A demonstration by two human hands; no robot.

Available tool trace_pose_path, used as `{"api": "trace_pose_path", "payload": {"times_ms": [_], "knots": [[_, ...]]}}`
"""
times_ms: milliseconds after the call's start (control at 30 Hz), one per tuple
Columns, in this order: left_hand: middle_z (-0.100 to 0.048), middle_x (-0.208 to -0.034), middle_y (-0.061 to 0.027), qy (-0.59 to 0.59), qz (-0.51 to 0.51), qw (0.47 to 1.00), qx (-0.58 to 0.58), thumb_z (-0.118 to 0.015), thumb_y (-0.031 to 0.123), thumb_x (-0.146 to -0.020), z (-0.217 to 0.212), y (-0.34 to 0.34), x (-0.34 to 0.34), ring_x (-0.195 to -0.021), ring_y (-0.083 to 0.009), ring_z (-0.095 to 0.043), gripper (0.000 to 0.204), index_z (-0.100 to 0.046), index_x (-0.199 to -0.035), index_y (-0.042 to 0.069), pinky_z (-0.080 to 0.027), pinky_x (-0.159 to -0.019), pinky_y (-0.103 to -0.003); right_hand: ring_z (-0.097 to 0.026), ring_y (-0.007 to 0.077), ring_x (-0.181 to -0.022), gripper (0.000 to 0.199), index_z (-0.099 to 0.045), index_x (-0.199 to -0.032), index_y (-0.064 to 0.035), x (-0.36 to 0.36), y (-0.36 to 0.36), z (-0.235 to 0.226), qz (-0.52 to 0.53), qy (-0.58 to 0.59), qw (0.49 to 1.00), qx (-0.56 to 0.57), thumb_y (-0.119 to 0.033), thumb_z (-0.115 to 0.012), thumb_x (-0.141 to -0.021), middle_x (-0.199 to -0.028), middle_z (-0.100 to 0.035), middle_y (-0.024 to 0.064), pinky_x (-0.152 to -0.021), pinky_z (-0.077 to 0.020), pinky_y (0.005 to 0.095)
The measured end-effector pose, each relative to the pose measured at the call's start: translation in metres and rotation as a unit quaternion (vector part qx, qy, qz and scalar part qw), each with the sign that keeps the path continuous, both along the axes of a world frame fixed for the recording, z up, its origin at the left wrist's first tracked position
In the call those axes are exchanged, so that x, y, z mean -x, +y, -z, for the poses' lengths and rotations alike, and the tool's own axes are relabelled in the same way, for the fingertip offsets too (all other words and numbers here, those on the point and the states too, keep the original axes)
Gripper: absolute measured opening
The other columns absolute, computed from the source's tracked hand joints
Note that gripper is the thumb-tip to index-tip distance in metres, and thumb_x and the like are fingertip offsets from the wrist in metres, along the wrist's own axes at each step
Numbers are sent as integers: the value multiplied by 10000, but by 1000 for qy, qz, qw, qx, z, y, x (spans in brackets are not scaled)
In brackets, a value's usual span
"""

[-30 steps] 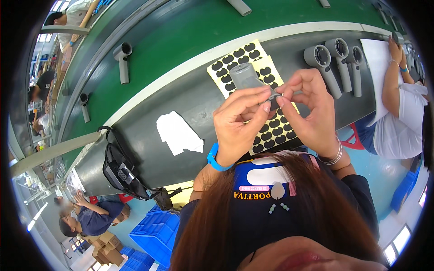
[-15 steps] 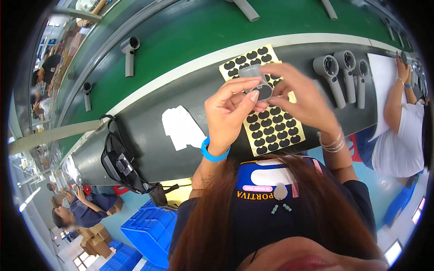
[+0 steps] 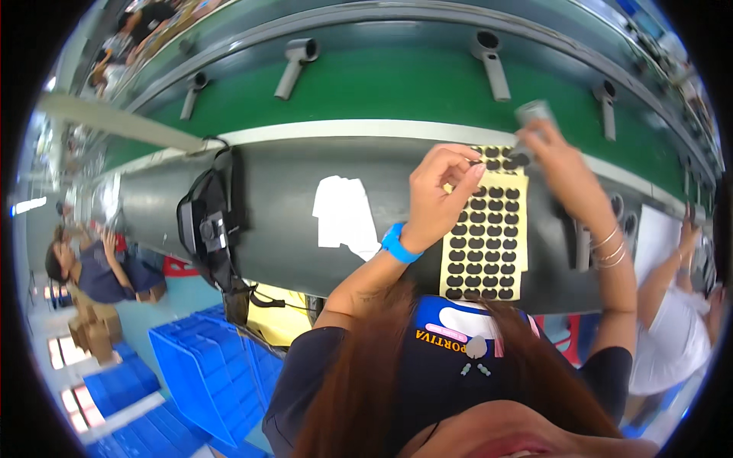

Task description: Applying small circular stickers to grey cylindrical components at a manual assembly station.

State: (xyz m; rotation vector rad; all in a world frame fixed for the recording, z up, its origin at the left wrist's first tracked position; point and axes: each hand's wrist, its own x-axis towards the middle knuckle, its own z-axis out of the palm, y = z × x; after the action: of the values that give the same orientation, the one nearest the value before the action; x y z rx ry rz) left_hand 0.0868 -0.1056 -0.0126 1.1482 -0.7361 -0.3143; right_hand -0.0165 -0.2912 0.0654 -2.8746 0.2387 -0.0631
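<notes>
My right hand (image 3: 561, 168) is closed on a grey handheld fan (image 3: 532, 113), blurred by motion, over the near edge of the green belt. To its left, my left hand (image 3: 444, 185) has thumb and fingers pinched together above the sticker sheets. Something small and dark shows at those fingertips, too small to name. Beneath the left hand lie cream sticker sheets (image 3: 485, 244) with rows of black notched oval stickers, one partly over another. More grey handheld fans (image 3: 582, 246) stand beside my right forearm, partly hidden by it.
Several grey fans, one a handheld fan (image 3: 495, 72), lie on the green belt (image 3: 397, 84). White paper (image 3: 343, 214) and a black bag (image 3: 214, 221) rest on the dark table (image 3: 282, 175). Blue crates (image 3: 206, 374) stand at lower left. A person in white (image 3: 672, 328) works at right.
My hands have come apart. The right hand has carried the fan away toward the belt, while the left stays over the sticker sheets. The whole view has shifted and turned.
</notes>
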Motion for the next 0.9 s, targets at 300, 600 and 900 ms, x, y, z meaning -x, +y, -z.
{"api": "trace_pose_path", "payload": {"times_ms": [300, 600, 900], "knots": [[-634, -858, -36, 14, 15, 996, -92, -650, 37, -838, 27, 9, -5, -629, -18, -502, 132, -546, -759, 21, -402, -530, -162, -586, 388, -969, 300, -487, -1123, -16, -34, -172, 82, 71, 88, 963, 243, -10, -504, -823, -1212, -477, 210, -795, -508, 437], [-645, -904, -62, 5, 21, 992, -127, -637, 5, -846, 51, 10, -1, -698, -46, -568, 90, -552, -816, -7, -477, -603, -180, -604, 434, -838, 650, -541, -967, 60, -131, -59, 103, 205, -82, 975, 16, -571, -582, -817, -877, -621, 267, -742, -481, 473], [-626, -1020, -109, -58, -58, 993, -87, -642, -16, -827, 42, 17, -7, -835, -119, -588, 95, -549, -813, -5, -486, -712, -241, -590, 89, -691, 372, -541, -1011, -1, -63, -18, 76, 134, -57, 545, -825, -363, -502, -936, -829, -603, 79, -479, -424, 191]]}}
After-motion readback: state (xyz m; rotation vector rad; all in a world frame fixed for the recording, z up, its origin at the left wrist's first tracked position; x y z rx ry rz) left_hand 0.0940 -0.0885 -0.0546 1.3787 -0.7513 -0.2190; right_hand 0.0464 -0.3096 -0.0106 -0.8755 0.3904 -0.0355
